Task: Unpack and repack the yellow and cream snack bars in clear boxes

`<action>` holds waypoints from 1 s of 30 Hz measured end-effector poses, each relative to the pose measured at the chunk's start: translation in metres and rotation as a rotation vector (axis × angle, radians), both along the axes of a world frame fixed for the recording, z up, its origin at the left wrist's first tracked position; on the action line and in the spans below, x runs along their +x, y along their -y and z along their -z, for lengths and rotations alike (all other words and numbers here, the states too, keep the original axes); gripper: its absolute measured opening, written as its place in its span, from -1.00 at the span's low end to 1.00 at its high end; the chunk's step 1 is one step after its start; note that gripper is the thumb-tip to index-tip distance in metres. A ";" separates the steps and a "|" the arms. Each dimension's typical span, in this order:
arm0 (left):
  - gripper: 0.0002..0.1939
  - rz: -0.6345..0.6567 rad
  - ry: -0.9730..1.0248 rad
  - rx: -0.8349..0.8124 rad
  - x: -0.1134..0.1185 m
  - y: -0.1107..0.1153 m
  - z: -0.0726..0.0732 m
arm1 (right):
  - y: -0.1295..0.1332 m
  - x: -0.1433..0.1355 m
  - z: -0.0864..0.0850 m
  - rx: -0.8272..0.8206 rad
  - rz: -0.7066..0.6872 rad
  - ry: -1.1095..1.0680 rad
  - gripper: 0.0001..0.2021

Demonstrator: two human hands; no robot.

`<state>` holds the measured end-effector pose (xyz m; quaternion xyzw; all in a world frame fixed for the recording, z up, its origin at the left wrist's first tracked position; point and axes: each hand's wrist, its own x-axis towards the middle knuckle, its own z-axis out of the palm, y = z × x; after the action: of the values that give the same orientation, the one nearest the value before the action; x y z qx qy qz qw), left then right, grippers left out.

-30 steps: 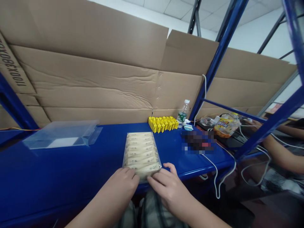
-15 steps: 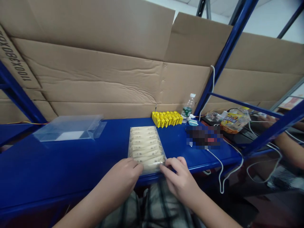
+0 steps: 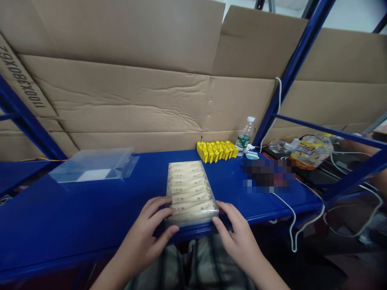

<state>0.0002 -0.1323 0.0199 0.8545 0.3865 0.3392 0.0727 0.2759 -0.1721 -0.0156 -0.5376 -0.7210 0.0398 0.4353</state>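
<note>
A clear plastic box lies on the blue tabletop right in front of me, its short end at the front edge. Inside it a row of several cream-coloured packets overlaps from back to front. My left hand is at the box's near left side, fingers spread, fingertips at its edge and the thumb held apart near the front corner. At the near right corner my right hand grips the box, thumb at the front and fingers along the side.
A clear plastic cover or box lies at the left. Behind the packets stand several small yellow packs in a row, beside a water bottle. Cables, a blurred dark item and a snack bag occupy the right. Cardboard walls the back.
My left fingers have uncurled and spread from a closed pinch at the box's front left corner. The right hand has stayed at its corner. The whole view has shifted slightly.
</note>
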 end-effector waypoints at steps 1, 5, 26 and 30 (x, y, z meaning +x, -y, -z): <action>-0.78 -0.036 0.026 -0.002 0.000 0.002 0.008 | 0.001 -0.001 0.002 -0.019 -0.004 -0.007 -0.62; -0.66 -0.168 0.055 -0.059 0.007 0.005 0.028 | -0.001 -0.007 0.003 -0.051 0.059 -0.045 -0.50; -0.56 -0.154 -0.005 0.055 0.013 -0.003 0.040 | -0.012 -0.021 0.005 -0.147 0.057 -0.183 -0.68; -0.52 -0.150 -0.025 0.018 0.007 -0.006 0.049 | -0.012 -0.016 0.005 -0.136 0.038 -0.146 -0.65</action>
<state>0.0075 -0.1265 -0.0287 0.8279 0.4474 0.3366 0.0347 0.2603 -0.1599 -0.0205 -0.5752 -0.6727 0.1194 0.4499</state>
